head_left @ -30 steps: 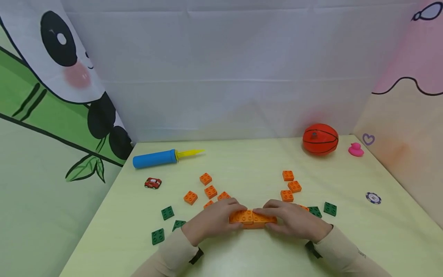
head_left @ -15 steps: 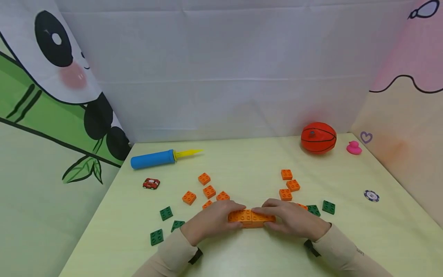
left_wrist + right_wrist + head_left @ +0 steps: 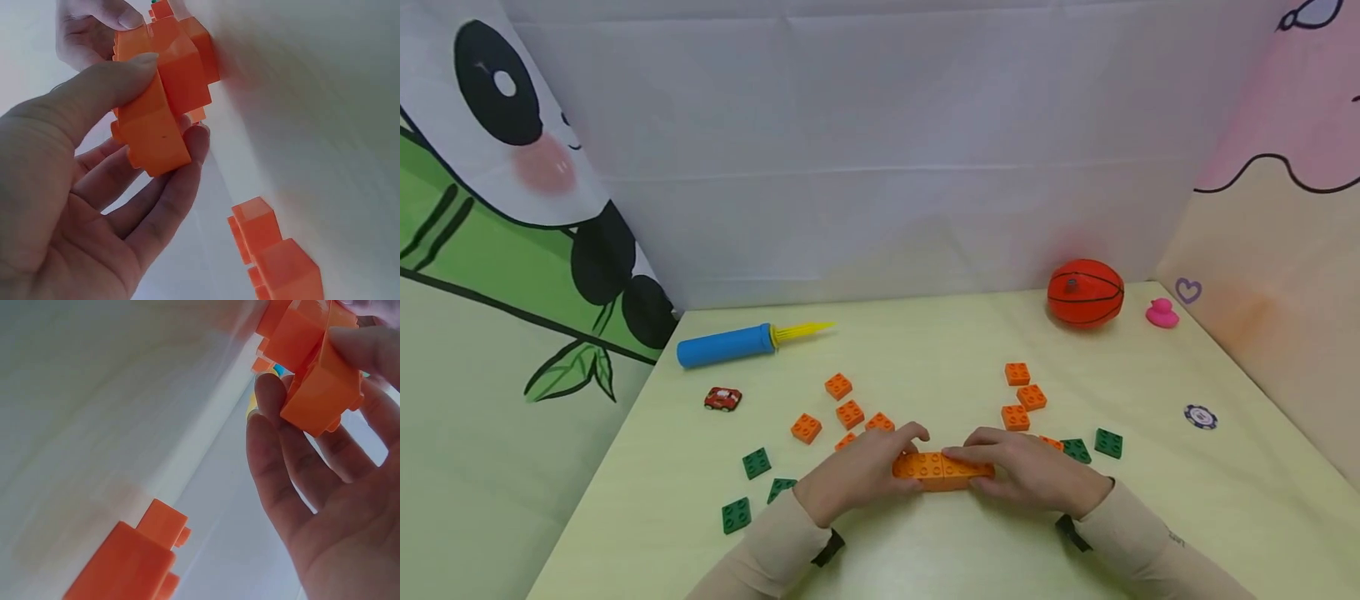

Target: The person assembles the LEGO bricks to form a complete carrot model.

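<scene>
Lifted since half a second ago, one finger of the left hand (image 3: 867, 471) now arches above the joined blocks (image 3: 943, 472); the right hand (image 3: 1026, 468) has stayed put. Nearest are the pale sleeves (image 3: 778, 537), each with a dark strap (image 3: 1072, 533) by the wrist. Both grips hold the orange joined blocks, thumbs on the near side, the left at one end and the right at the other; whether these touch the desk (image 3: 940, 554), I cannot tell. Three green blocks (image 3: 736, 516) lie by the left arm, one partly hidden, and two more just beyond the right hand. Past them, loose orange blocks (image 3: 807, 428) are scattered, five left and four right, some partly covered. Farther out sit a chip (image 3: 1201, 417) on the right and a red car (image 3: 723, 399) on the left, then a blue pump (image 3: 726, 345), a pink duck (image 3: 1162, 314) and a ball (image 3: 1086, 294) before the white wall (image 3: 880, 167).
</scene>
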Demonstrator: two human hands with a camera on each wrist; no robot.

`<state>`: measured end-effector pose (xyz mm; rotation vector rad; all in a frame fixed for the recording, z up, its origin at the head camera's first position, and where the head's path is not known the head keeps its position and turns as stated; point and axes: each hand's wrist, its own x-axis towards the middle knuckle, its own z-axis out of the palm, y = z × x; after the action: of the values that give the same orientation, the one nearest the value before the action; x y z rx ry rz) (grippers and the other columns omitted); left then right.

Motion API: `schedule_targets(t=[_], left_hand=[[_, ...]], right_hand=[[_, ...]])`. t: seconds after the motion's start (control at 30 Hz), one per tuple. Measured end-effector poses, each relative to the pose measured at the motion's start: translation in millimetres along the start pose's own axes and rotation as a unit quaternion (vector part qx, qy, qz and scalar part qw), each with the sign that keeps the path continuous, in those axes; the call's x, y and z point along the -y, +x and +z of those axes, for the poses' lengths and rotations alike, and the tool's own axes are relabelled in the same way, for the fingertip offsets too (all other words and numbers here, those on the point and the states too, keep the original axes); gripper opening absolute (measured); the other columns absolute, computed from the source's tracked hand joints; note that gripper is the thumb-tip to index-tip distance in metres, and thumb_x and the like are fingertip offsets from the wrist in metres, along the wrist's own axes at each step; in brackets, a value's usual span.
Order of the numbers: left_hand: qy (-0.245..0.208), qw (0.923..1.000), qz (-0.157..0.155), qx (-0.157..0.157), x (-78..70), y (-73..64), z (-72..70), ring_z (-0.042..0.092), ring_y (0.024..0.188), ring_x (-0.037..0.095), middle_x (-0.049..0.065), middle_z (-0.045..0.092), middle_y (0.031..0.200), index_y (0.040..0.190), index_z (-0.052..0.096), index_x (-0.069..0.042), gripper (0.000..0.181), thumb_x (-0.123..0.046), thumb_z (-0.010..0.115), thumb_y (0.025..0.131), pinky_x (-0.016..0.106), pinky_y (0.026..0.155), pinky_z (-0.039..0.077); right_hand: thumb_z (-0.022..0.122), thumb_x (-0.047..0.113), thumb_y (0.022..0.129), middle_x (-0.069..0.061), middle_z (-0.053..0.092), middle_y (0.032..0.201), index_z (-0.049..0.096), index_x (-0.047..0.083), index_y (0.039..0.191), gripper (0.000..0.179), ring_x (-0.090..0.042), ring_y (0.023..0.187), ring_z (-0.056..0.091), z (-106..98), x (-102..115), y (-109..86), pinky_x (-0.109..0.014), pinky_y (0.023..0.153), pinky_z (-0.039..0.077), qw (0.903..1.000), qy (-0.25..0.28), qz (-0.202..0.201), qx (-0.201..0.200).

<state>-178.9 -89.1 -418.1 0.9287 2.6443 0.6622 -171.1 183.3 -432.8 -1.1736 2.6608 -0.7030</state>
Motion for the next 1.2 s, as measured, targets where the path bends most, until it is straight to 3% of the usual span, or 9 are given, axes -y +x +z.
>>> schedule_targets(t=[0.2, 0.47, 0.67, 0.77, 0.9, 1.07, 1.2], left_hand=[[-0.012, 0.9999, 0.001, 0.001, 4.6, 2.1, 0.3, 0.057, 0.083, 0.004, -0.005, 0.07, 0.109, 0.119, 0.067, -0.016, 0.039, -0.033, 0.079, 0.087, 0.023, 0.082, 0.052], [-0.025, 0.9995, 0.019, 0.002, 10.4, 3.1, 2.8, 0.059, 0.089, 0.003, -0.009, 0.069, 0.11, 0.118, 0.07, -0.017, 0.037, -0.035, 0.078, 0.087, 0.024, 0.086, 0.052], [-0.015, 0.9995, 0.028, -0.005, 10.9, 3.9, 3.3, 0.057, 0.087, 0.003, -0.007, 0.069, 0.109, 0.117, 0.07, -0.016, 0.036, -0.034, 0.078, 0.087, 0.023, 0.084, 0.052], [-0.012, 0.9993, 0.035, -0.01, 10.9, 3.6, 3.0, 0.057, 0.087, 0.003, -0.006, 0.069, 0.11, 0.118, 0.07, -0.015, 0.036, -0.033, 0.078, 0.088, 0.023, 0.085, 0.052], [-0.01, 0.9994, 0.032, -0.007, 10.7, 3.8, 4.0, 0.057, 0.088, 0.003, -0.007, 0.069, 0.11, 0.117, 0.069, -0.015, 0.036, -0.034, 0.078, 0.087, 0.023, 0.085, 0.052], [-0.007, 0.9996, 0.025, -0.006, 11.1, 4.7, 5.5, 0.057, 0.09, 0.004, -0.007, 0.068, 0.112, 0.118, 0.069, -0.016, 0.038, -0.036, 0.078, 0.087, 0.025, 0.087, 0.052], [-0.007, 0.9994, 0.033, -0.012, 11.5, 5.7, 6.1, 0.057, 0.091, 0.004, -0.008, 0.068, 0.112, 0.118, 0.069, -0.016, 0.038, -0.035, 0.078, 0.087, 0.025, 0.088, 0.052]], right_hand=[[0.067, 0.026, 0.096, 0.013, 0.061, 0.117, 0.058, 0.032, 0.141, 0.046, -0.003, 0.095, 0.057, -0.9, -0.3, 0.0, -0.028, 0.084, 0.054, 1.0, 0.003, 0.002, 0.0], [0.067, 0.031, 0.096, 0.014, 0.06, 0.121, 0.055, 0.031, 0.143, 0.048, -0.004, 0.1, 0.058, -3.0, 2.1, -4.9, -0.031, 0.087, 0.055, 0.9998, -0.006, 0.019, 0.004], [0.07, 0.032, 0.094, 0.008, 0.059, 0.132, 0.05, 0.031, 0.147, 0.056, -0.014, 0.118, 0.057, -18.3, -7.0, -23.9, -0.042, 0.096, 0.053, 0.9966, -0.011, 0.069, -0.042], [0.073, 0.03, 0.092, 0.001, 0.059, 0.134, 0.053, 0.026, 0.144, 0.056, -0.023, 0.122, 0.056, -27.0, -16.9, -35.8, -0.047, 0.098, 0.051, 0.9904, -0.04, 0.113, -0.069], [0.076, 0.03, 0.089, -0.003, 0.062, 0.127, 0.059, 0.017, 0.136, 0.052, -0.026, 0.115, 0.06, -31.3, -29.6, -46.0, -0.048, 0.096, 0.052, 0.9819, -0.075, 0.163, -0.06], [0.08, 0.029, 0.085, 0.005, 0.064, 0.109, 0.068, 0.015, 0.119, 0.039, -0.021, 0.104, 0.062, -29.9, -38.1, -47.7, -0.046, 0.093, 0.054, 0.9783, -0.084, 0.185, -0.039], [0.081, 0.027, 0.084, 0.009, 0.063, 0.103, 0.07, 0.016, 0.114, 0.034, -0.018, 0.099, 0.061, -29.5, -42.3, -46.2, -0.046, 0.092, 0.054, 0.9772, -0.076, 0.197, -0.019]])
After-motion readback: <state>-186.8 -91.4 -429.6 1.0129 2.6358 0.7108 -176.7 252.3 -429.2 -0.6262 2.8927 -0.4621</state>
